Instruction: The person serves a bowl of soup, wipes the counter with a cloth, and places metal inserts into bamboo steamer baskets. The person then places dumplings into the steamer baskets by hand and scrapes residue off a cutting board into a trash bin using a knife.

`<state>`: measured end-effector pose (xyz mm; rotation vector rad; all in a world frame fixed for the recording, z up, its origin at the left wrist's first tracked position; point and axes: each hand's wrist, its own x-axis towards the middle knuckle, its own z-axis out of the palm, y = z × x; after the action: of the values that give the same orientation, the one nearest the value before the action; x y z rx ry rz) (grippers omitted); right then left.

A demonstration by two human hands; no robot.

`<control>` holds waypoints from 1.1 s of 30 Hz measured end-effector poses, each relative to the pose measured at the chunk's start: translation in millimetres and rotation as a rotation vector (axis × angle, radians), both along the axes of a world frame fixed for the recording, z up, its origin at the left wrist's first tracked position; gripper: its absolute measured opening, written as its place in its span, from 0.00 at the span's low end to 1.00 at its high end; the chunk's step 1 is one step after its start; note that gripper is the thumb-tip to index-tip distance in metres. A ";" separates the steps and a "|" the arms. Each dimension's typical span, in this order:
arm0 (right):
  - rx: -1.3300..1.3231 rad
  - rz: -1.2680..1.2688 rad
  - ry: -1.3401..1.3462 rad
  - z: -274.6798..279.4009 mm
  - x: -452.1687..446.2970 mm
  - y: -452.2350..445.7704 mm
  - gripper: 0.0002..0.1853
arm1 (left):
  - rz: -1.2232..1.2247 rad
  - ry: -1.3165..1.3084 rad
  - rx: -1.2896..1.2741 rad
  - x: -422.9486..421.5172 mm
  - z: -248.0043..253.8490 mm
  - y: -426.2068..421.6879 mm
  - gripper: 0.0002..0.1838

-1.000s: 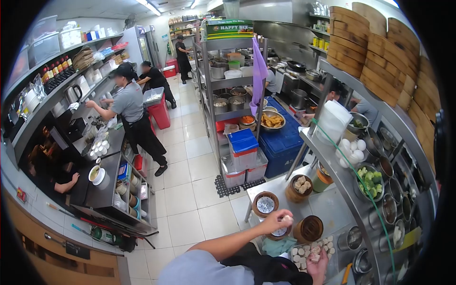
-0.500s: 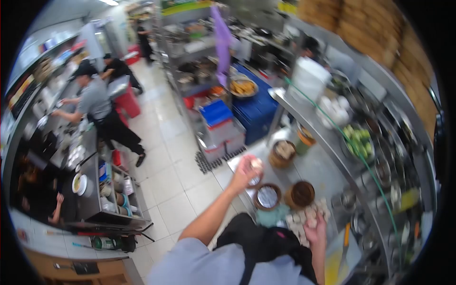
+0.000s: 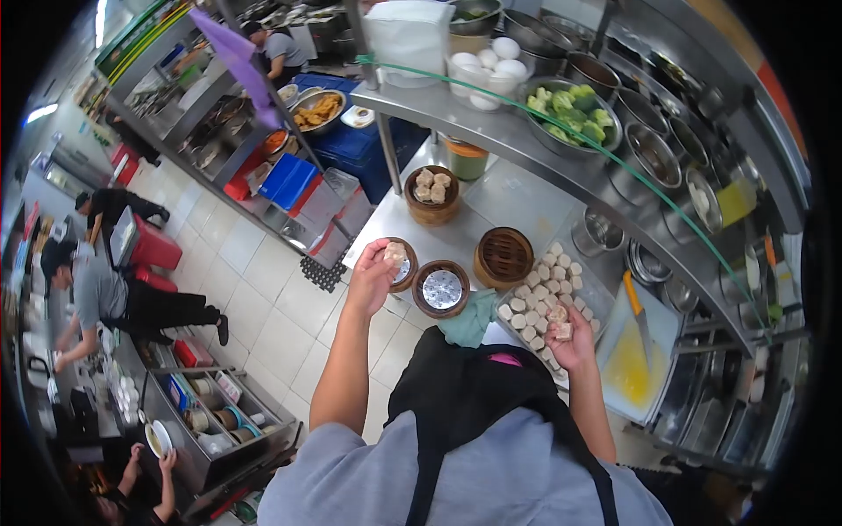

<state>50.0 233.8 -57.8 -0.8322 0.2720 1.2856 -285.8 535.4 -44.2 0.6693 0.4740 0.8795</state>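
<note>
Between the fingers of my left hand point(image 3: 372, 277) is a pale dumpling point(image 3: 395, 255), held over a bamboo steamer point(image 3: 405, 273) that it partly covers. My right hand point(image 3: 574, 342) holds dumplings point(image 3: 559, 324) over a tray of many round pale pieces point(image 3: 529, 319). Between the hands stand a steamer with a patterned silvery dish point(image 3: 441, 289) and a steamer with a bare slatted base point(image 3: 503, 257). Farther back, another steamer point(image 3: 431, 195) holds several dumplings. A green cloth point(image 3: 471, 320) lies by the tray.
A knife with an orange handle point(image 3: 634, 296) lies on a white board point(image 3: 638, 351) at the right. Above the table runs a metal shelf point(image 3: 491, 118) with eggs point(image 3: 491, 66) and a bowl of broccoli point(image 3: 572, 116). Co-workers point(image 3: 98, 285) stand along the left counter point(image 3: 101, 386).
The view has turned and tilted down, bringing the table nearer the middle. My left hand has moved from the front steamers to the leftmost one, still with a dumpling.
</note>
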 end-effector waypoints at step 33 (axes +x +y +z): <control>0.195 0.123 0.118 27.2 -48.6 79.7 0.24 | -0.253 0.671 1.357 121.0 61.3 -111.2 0.25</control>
<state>1.3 313.5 -30.6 -0.6159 0.1872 1.4539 -164.8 424.1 17.2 2.2570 0.3090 0.6245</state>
